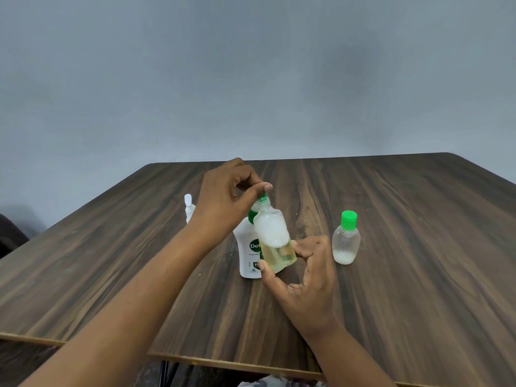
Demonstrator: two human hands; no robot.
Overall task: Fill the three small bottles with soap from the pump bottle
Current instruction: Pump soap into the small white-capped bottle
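My right hand point(305, 277) pinches a small clear bottle point(275, 241) between thumb and fingers, tilted a little, above the table. It holds yellowish soap below and white foam above. Over its neck my left hand point(226, 199) pinches a green cap point(262, 196). Right behind stands the white soap bottle point(248, 255) with a green label, partly hidden. A second small bottle point(346, 238) with a green cap on stands to the right, with a little white foam at its bottom. A white pump head point(189, 208) shows behind my left wrist.
The dark wooden table point(405, 275) runs to a grey wall at the back. Its front edge lies near the bottom of the view. A dark object point(11, 236) sits off the table's left side.
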